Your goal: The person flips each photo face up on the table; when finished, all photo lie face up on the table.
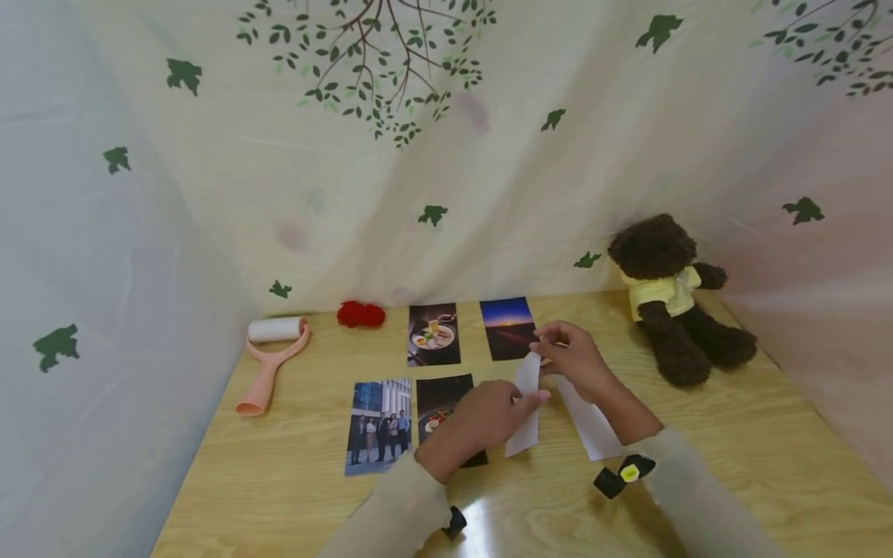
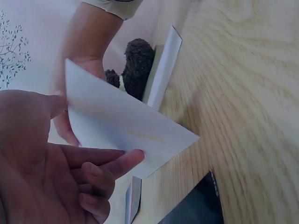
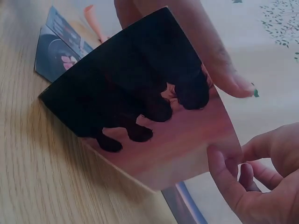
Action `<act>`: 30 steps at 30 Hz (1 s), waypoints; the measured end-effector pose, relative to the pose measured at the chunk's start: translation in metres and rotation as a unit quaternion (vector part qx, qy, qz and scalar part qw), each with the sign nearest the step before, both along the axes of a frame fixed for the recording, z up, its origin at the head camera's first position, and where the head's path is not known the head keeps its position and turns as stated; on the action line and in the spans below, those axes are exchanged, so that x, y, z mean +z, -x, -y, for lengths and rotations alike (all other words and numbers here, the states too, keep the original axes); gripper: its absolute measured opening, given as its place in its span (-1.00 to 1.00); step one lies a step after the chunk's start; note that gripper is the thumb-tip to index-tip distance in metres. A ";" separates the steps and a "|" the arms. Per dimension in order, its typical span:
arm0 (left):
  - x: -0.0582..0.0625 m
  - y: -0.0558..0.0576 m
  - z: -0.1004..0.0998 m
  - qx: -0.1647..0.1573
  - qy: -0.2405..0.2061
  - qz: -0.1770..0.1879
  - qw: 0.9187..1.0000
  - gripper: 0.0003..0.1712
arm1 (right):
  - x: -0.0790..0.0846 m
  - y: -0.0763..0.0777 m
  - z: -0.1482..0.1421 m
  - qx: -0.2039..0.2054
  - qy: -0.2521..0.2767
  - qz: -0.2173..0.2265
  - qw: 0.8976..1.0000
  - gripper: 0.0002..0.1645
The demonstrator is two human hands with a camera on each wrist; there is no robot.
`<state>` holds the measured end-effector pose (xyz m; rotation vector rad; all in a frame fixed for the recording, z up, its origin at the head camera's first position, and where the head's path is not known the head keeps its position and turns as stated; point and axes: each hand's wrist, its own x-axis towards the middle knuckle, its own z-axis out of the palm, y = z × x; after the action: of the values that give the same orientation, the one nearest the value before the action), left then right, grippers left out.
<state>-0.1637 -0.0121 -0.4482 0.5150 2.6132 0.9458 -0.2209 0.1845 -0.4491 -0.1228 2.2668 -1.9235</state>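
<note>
My right hand (image 1: 575, 360) pinches one end of a photo print (image 1: 525, 418), held tilted over the table. Its picture side, in the right wrist view, has dark silhouettes of people (image 3: 156, 106) against a pink sky. The white back, with faint yellow print, faces the left wrist camera. My left hand (image 1: 481, 418) is behind the photo, its extended finger (image 2: 124, 163) touching the white back while the other fingers bend loosely. A second print (image 1: 588, 422) lies white side up beneath my right wrist. A food photo (image 1: 446, 385) lies partly hidden below my left hand.
A group photo (image 1: 379, 426), a noodle-bowl photo (image 1: 433, 335) and a sunset photo (image 1: 508, 328) lie face up. At left is a pink-handled lint roller (image 1: 268, 360); a red fuzzy object (image 1: 360, 314) sits at the back. A brown teddy bear (image 1: 663, 302) leans at the right rear.
</note>
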 end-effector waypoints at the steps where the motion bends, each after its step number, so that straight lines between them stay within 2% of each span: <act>1: 0.001 0.001 0.000 0.005 -0.014 0.001 1.000 -0.21 | 0.000 0.000 0.002 0.001 0.010 -0.001 1.000 -0.63; 4: 0.002 0.002 0.003 0.011 -0.054 0.007 0.998 -0.33 | -0.002 -0.001 0.006 0.007 0.036 -0.001 0.999 -0.65; 7: 0.002 0.004 0.007 0.018 -0.093 0.006 0.996 -0.43 | -0.004 -0.002 0.008 0.013 0.037 0.003 0.999 -0.65; 10: 0.000 0.006 0.011 0.025 -0.121 0.008 0.992 -0.43 | -0.010 -0.004 0.007 0.031 -0.005 0.000 1.000 -0.64; 13: -0.003 0.007 0.015 0.031 -0.127 0.016 0.991 -0.43 | -0.016 -0.006 0.006 0.061 -0.065 -0.010 0.996 -0.67; 16: -0.006 0.006 0.020 0.035 -0.100 0.020 0.994 -0.44 | -0.023 -0.007 0.007 0.099 -0.121 -0.029 0.987 -0.72; 21: -0.009 0.002 0.026 0.040 -0.002 -0.004 0.999 -0.48 | -0.029 -0.011 0.012 0.137 -0.189 -0.051 0.971 -0.77; 25: -0.013 -0.001 0.026 0.056 0.063 -0.027 0.996 -0.52 | -0.035 -0.014 0.017 0.147 -0.213 -0.071 0.963 -0.79; 30: -0.017 -0.001 0.025 0.077 0.129 -0.056 0.987 -0.59 | -0.045 -0.020 0.022 0.163 -0.278 -0.158 0.933 -0.68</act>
<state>-0.1623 -0.0369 -0.4650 0.3108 2.8542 0.6223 -0.2006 0.1621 -0.4944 -0.7216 2.6845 -1.1117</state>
